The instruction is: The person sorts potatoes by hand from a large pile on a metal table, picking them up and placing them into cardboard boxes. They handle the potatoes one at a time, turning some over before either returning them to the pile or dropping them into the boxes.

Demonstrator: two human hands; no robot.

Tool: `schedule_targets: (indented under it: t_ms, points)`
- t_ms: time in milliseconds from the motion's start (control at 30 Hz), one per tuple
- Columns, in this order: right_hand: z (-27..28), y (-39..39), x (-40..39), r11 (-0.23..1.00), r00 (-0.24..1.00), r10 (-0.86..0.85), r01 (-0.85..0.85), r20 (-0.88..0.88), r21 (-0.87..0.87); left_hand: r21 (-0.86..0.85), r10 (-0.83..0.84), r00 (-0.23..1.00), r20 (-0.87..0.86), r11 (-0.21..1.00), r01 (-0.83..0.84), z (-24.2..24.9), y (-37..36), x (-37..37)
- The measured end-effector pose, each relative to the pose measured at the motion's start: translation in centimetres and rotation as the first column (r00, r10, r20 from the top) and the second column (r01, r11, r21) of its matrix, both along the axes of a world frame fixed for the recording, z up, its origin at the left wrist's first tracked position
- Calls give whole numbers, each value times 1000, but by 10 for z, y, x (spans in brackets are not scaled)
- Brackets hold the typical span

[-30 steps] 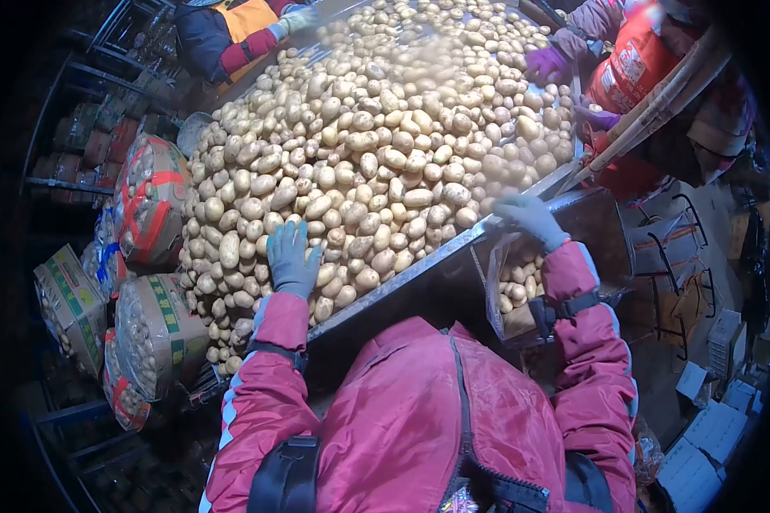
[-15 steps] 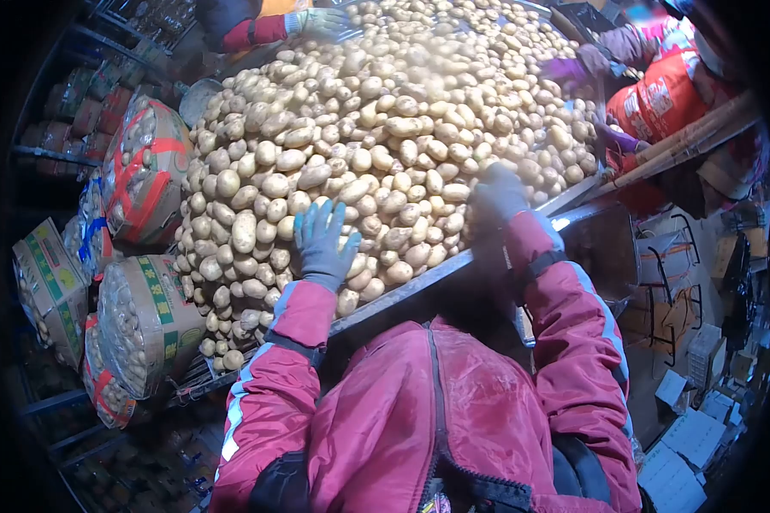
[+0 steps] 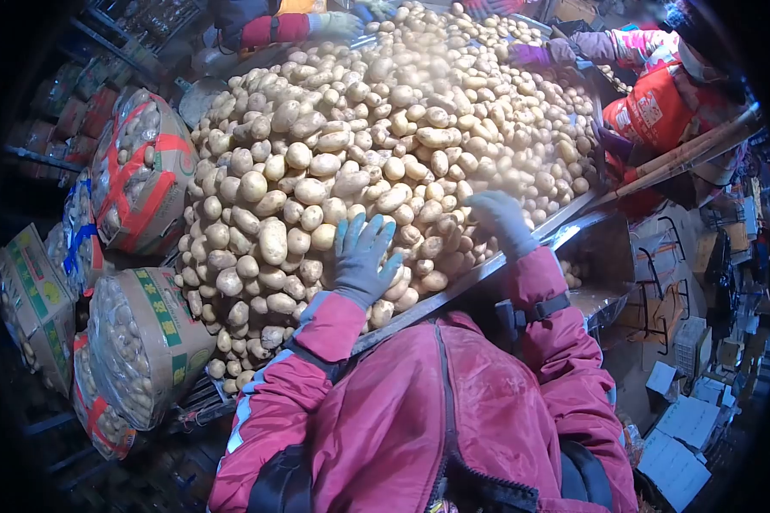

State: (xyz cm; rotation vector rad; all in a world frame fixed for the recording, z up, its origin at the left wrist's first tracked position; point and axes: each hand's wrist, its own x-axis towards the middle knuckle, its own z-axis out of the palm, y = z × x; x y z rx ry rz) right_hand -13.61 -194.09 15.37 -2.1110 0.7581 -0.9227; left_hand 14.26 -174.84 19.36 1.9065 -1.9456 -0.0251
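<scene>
A large heap of pale yellow potatoes [image 3: 273, 242] fills the metal-edged table before me. My left hand [image 3: 364, 263], in a grey glove with bluish fingertips, lies on the near side of the heap. Its fingers are spread, and the palm rests over potatoes. Farther right, my right hand [image 3: 501, 221], also gloved, reaches over the potatoes close to the table's metal edge [image 3: 479, 272]. Its fingers stretch leftward with a slight bend, and I see no potato held in them; their undersides are hidden.
Boxes of wrapped potatoes [image 3: 145, 333] stand at the left, one with red tape [image 3: 150, 205]. A co-worker's purple glove [image 3: 529, 56] touches the far right of the heap; another person's pale glove [image 3: 338, 26] is at the far left. A wooden pole [image 3: 684, 158] slants at right.
The view has shifted, so the heap and boxes sit a little differently. My right hand, blurred before, is now clearer with its fingers pointing left. A co-worker's purple glove has moved farther over the heap.
</scene>
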Motion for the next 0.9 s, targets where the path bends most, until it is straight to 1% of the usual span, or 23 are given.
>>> schedule_targets:
  t_ms: [33,67,100,133,200,267,300,333,400,433,467,500,533,600,633,667,733,767,800,867,900]
  points:
    - [12,5,20,904,997,-67,49,27,425,5,-3,1000,-12,1000,3,-1,0,1]
    - [29,10,43,635,990,-138,70,23,769,6,-4,1000,-15,1000,4,0,0,2]
    - [63,21,67,643,992,-122,94,-19,760,21,-9,1000,-16,1000,9,0,-1,2]
    - [65,18,83,657,996,-60,89,-65,748,35,-13,1000,-17,999,13,1,-1,3]
    - [62,17,118,768,997,-45,75,-63,636,50,-20,1000,-16,999,21,1,-1,6]
    - [73,13,141,877,951,66,89,-302,471,68,-25,1000,-10,997,26,0,0,9]
    - [68,14,151,948,933,113,1,-341,317,130,-27,999,21,991,24,-2,1,11]
    - [65,7,163,932,847,282,-131,-451,337,192,-29,998,52,981,19,-3,2,12]
    - [52,8,172,977,839,200,-130,-506,172,168,-17,998,55,986,8,-4,1,12]
    - [48,-1,169,976,839,207,-137,-504,171,146,-11,999,52,989,3,-5,0,10]
    - [52,-8,164,961,796,260,-159,-546,225,151,-9,999,53,989,1,-4,1,6]
    - [57,-16,159,946,752,307,-174,-584,274,88,13,1000,12,996,-14,-2,-1,3]
    - [60,-22,155,948,757,301,-171,-580,270,23,28,999,-29,999,-27,-1,-7,0]
    - [56,-32,148,869,809,415,-215,-417,446,18,41,999,-11,999,-41,1,-18,-3]
    - [52,-35,144,819,858,396,-169,-327,548,23,62,998,0,998,-62,1,-21,-4]
    - [41,-38,141,814,861,398,-172,-317,555,33,61,998,8,998,-61,1,-25,-4]
    - [11,-46,132,825,965,226,-117,-133,553,12,77,986,-145,997,-76,3,-40,2]
    - [5,-52,127,784,977,169,-51,-134,619,-38,68,989,-133,997,-73,4,-48,5]
    - [37,-55,112,753,975,59,98,-214,651,-33,62,990,-131,997,-66,5,-54,5]
    - [17,-85,80,811,996,-52,83,-70,579,-14,89,994,-59,996,-90,6,-66,3]
    - [22,-96,62,806,989,-123,145,-76,573,-2,102,995,1,995,-102,11,-71,-2]
